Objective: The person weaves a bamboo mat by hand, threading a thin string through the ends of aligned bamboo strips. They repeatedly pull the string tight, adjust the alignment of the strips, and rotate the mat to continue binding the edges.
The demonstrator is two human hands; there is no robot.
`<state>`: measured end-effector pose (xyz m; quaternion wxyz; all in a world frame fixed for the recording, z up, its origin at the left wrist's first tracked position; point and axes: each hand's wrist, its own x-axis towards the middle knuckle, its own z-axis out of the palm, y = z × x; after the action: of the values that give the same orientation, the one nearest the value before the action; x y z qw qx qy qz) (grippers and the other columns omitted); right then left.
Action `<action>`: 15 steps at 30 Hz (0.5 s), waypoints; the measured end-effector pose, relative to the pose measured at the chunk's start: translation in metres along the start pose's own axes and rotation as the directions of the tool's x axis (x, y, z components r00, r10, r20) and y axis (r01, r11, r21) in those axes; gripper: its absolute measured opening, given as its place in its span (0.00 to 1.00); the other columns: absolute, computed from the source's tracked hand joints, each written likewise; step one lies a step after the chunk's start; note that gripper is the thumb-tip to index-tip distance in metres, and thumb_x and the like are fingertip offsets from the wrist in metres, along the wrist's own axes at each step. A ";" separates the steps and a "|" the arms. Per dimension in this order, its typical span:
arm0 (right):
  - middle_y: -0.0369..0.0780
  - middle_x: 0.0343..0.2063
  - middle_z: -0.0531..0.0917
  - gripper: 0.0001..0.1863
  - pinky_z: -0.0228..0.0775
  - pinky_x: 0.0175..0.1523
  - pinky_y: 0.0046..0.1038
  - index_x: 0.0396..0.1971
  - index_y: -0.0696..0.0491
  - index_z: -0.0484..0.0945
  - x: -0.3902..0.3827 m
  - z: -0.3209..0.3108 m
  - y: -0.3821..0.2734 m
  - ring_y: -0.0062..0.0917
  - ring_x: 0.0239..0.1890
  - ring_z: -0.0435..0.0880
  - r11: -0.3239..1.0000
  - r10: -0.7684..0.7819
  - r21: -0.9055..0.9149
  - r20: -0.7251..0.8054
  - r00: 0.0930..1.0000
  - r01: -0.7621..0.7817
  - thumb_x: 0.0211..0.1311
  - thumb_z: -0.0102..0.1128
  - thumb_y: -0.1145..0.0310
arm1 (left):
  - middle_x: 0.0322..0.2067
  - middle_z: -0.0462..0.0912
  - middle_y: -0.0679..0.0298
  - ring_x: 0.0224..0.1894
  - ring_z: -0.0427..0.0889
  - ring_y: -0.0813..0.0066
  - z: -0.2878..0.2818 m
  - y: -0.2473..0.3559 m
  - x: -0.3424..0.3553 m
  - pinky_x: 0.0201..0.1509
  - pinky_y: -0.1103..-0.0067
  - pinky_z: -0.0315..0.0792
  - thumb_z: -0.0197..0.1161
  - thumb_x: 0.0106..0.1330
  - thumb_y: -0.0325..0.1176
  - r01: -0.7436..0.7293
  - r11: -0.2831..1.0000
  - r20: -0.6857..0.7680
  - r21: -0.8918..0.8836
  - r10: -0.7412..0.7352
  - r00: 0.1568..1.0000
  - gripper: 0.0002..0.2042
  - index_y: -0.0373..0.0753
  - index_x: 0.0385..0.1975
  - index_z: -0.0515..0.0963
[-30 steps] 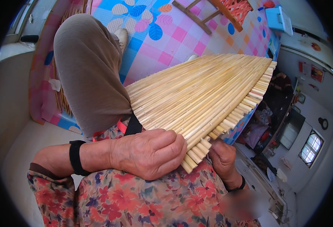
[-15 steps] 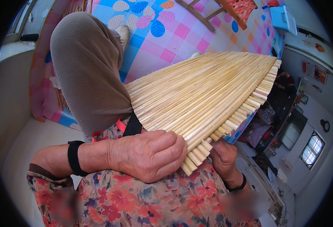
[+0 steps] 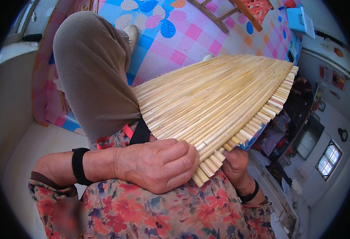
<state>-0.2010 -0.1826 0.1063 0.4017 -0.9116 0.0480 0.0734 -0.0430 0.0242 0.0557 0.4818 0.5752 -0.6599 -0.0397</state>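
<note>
A mat of pale, stitched straw stalks (image 3: 218, 95) lies slanted across my lap, its cut stalk ends sticking out in a stepped row along the right edge. My left hand (image 3: 159, 164) is closed on the mat's near corner, fingers curled over the top with the fingertips hidden. Under the stepped edge, my right hand (image 3: 236, 163) grips the mat from below; most of its fingers are out of sight behind the stalks. Short stalk ends (image 3: 207, 166) poke out between the two hands.
My bent knee in grey trousers (image 3: 91, 67) rises at the left. A wooden chair (image 3: 242, 12) with red woven strips stands on the patterned floor covering (image 3: 175, 44) beyond the mat. At the upper right is a light-blue box (image 3: 300, 22). A cluttered shelf area lies far right.
The mat and both hands hold almost the same pose. The view has shifted very slightly, and my right hand sits a touch higher against the mat's edge.
</note>
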 end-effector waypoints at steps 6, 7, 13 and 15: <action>0.49 0.32 0.85 0.11 0.78 0.41 0.36 0.33 0.59 0.81 -0.015 -0.005 0.009 0.44 0.34 0.86 0.999 0.026 0.038 0.073 0.997 -0.029 0.47 0.67 0.85 | 0.37 0.77 0.55 0.37 0.78 0.68 0.006 0.001 -0.002 0.36 0.77 0.75 0.60 0.47 0.29 -0.011 1.000 -0.026 -0.029 0.010 1.000 0.18 0.24 0.37 0.77; 0.49 0.34 0.85 0.11 0.77 0.43 0.37 0.33 0.59 0.81 -0.015 -0.005 0.007 0.44 0.36 0.86 0.999 0.023 0.046 0.063 0.998 -0.026 0.47 0.67 0.84 | 0.37 0.77 0.55 0.37 0.77 0.68 0.007 0.000 -0.002 0.35 0.78 0.74 0.60 0.47 0.29 -0.017 0.999 -0.030 -0.036 0.016 0.999 0.17 0.25 0.37 0.77; 0.48 0.42 0.84 0.11 0.73 0.53 0.41 0.35 0.59 0.82 -0.009 -0.007 0.010 0.44 0.45 0.83 0.999 -0.039 -0.031 0.073 0.997 0.041 0.47 0.66 0.82 | 0.37 0.77 0.55 0.37 0.77 0.70 0.009 -0.001 -0.001 0.33 0.79 0.69 0.60 0.52 0.32 -0.023 1.000 -0.018 -0.020 0.022 1.000 0.15 0.27 0.36 0.77; 0.48 0.44 0.84 0.12 0.72 0.54 0.42 0.36 0.59 0.82 -0.013 -0.009 0.005 0.45 0.47 0.82 0.998 0.002 -0.066 0.103 0.995 0.004 0.47 0.66 0.81 | 0.37 0.77 0.56 0.37 0.77 0.70 0.009 -0.004 -0.001 0.33 0.79 0.68 0.60 0.52 0.32 -0.036 0.999 -0.037 -0.035 0.035 0.999 0.14 0.28 0.36 0.77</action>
<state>-0.2138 -0.1922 0.1114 0.3735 -0.9193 0.0244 0.1214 -0.0465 0.0194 0.0477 0.5046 0.5552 -0.6604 -0.0324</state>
